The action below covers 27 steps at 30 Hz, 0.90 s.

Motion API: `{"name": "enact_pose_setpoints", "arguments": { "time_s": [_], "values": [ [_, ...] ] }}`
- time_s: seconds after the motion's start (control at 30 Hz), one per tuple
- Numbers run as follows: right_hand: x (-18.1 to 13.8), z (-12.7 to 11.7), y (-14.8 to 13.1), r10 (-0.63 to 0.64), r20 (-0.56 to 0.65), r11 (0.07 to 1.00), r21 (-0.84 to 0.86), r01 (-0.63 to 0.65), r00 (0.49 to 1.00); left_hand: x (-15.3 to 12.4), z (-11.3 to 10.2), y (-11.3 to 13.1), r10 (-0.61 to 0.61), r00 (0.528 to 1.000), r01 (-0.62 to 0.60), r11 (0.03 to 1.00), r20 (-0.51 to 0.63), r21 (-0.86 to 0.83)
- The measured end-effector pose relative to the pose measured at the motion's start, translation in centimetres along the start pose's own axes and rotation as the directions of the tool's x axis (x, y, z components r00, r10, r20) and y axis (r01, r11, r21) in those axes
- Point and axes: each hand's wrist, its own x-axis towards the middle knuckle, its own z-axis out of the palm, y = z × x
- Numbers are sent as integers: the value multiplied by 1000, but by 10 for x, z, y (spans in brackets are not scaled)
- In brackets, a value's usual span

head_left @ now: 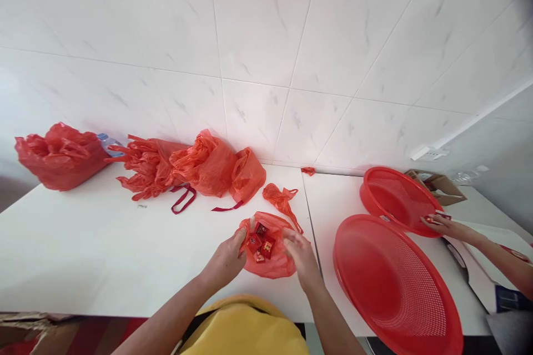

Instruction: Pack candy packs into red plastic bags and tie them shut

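Note:
A small red plastic bag [268,266] lies on the white table [100,255] in front of me, held open. Inside it sit several small red wrapped packets [260,243]. My left hand [227,260] pinches the bag's left rim. My right hand [300,258] grips the bag's right rim. Both hands have fingers closed on the plastic.
Filled red bags [62,155] and a heap of crumpled red bags [187,169] line the wall. A loose red bag [281,198] lies behind mine. Two large red mesh baskets [395,288] [395,199] stand right. Another person's hand [447,227] reaches at the far basket.

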Motion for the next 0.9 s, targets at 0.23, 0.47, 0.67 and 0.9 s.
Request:
{"name": "enact_pose_setpoints", "arguments": {
  "time_s": [0.23,0.47,0.67,0.9],
  "values": [
    [-12,-20,9,-402,-326,795,-588,149,856,-3,-26,13,13,1000,-13,1000,-2,-2],
    [-12,-36,14,-58,-226,928,-372,-31,972,-1,-55,15,-53,998,52,995,12,81],
    [-16,-34,-32,-200,-261,975,-151,165,944,-1,-81,25,-27,999,31,993,-46,110],
    [-9,2,-54,-270,-118,915,278,293,956,-2,-99,38,216,971,-186,951,-103,245]
  ]
}}
